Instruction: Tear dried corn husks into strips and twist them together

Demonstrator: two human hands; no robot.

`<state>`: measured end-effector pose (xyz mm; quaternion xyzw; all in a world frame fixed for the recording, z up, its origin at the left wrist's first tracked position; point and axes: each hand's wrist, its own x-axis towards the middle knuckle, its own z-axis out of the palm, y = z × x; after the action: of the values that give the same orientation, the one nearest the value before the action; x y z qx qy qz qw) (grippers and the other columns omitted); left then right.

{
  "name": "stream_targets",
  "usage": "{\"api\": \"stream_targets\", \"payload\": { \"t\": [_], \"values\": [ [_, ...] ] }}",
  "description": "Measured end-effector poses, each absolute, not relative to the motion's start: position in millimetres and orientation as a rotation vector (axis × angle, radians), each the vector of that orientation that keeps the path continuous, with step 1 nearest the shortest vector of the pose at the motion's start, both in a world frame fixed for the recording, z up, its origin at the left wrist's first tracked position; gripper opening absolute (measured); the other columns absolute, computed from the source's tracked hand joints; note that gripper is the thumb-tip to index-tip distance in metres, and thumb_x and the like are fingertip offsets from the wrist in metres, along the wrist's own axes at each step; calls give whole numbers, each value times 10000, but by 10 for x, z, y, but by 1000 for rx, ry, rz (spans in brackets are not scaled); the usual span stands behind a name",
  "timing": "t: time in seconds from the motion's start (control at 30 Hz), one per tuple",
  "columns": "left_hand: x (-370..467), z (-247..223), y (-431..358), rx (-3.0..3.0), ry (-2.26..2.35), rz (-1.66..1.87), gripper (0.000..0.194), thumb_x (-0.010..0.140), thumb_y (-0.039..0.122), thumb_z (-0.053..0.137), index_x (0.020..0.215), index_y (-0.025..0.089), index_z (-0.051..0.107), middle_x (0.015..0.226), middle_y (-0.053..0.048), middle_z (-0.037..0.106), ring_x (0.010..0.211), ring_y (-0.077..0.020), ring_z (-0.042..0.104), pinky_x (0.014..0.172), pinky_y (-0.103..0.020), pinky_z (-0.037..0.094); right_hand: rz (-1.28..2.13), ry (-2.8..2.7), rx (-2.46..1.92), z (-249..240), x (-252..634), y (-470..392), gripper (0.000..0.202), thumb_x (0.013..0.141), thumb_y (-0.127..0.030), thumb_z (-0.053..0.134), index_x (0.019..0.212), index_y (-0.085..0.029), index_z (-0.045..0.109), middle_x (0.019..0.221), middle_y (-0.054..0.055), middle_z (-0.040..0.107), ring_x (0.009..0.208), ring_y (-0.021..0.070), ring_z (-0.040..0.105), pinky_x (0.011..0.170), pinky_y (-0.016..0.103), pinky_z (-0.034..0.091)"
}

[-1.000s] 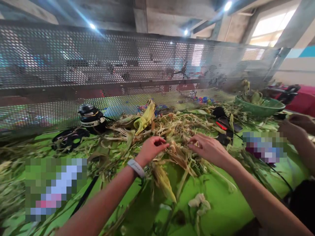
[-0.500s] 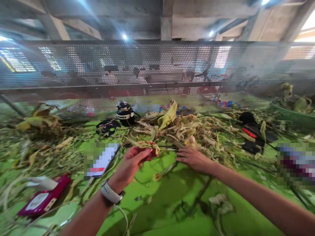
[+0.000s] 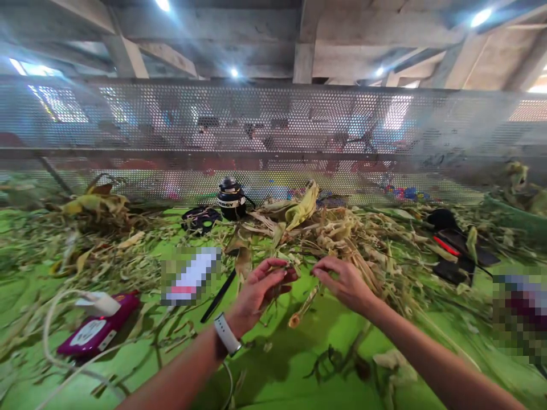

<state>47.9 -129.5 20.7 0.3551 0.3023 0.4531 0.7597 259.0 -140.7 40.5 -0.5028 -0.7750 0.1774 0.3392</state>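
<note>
My left hand [image 3: 265,287], with a watch strap [image 3: 227,334] on the wrist, is closed in a pinch over the green table [image 3: 277,370]. What lies between its fingertips is too small and blurred to name. To its right, my right hand [image 3: 344,283] has thumb and forefinger drawn together, and I cannot make out anything in them. A dry stalk piece [image 3: 302,310] lies on the table below and between the hands. Just beyond them spreads a heap of dry husks and leaves [image 3: 342,233], with a yellowish husk [image 3: 303,206] standing up from it.
Left of my hands lie a phone [image 3: 192,279], a dark thin stick [image 3: 219,296] and a magenta power bank [image 3: 100,327] with a white plug. A black jar [image 3: 231,199] stands behind. A black-and-red object [image 3: 448,245] is at right. A perforated metal screen [image 3: 273,125] closes the back.
My right hand has lifted off the heap and curled its fingers. The dry strip visible in my left fingers earlier no longer shows clearly. The whole view has shifted slightly.
</note>
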Motion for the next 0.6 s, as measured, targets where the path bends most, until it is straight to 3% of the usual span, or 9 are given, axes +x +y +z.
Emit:
{"api": "stream_targets", "payload": {
  "t": [0.13,0.3,0.43,0.6],
  "values": [
    [621,129,-1277,849,658,1082,267,734,238,699,959,204,559,970,-41,716,984,-189,643,910,-326,447,916,-1797,-1239,365,2437,-1331,284,860,-377,470,737,-153,593,687,22,594,664,160,553,621,271,432],
    [804,-46,-1219,826,699,1151,442,753,238,665,1170,266,521,1161,-40,656,1162,-190,543,1039,-331,347,1282,-1668,-1002,130,2321,-1269,304,832,-445,549,812,-147,602,804,21,610,775,162,554,735,286,439],
    [854,-147,-1210,697,679,1091,452,742,213,654,1178,240,539,1154,-56,659,1169,-218,540,1039,-365,358,1312,-1499,-989,36,2317,-1251,328,772,-470,629,796,-143,620,774,13,606,765,159,550,750,288,442],
    [850,-158,-1239,587,594,1036,466,740,218,669,1186,256,541,1101,-43,683,1076,-217,604,978,-372,427,1435,-1417,-990,24,2338,-1251,335,763,-447,649,910,-148,622,813,10,605,741,144,539,725,280,443]
  ]
}}
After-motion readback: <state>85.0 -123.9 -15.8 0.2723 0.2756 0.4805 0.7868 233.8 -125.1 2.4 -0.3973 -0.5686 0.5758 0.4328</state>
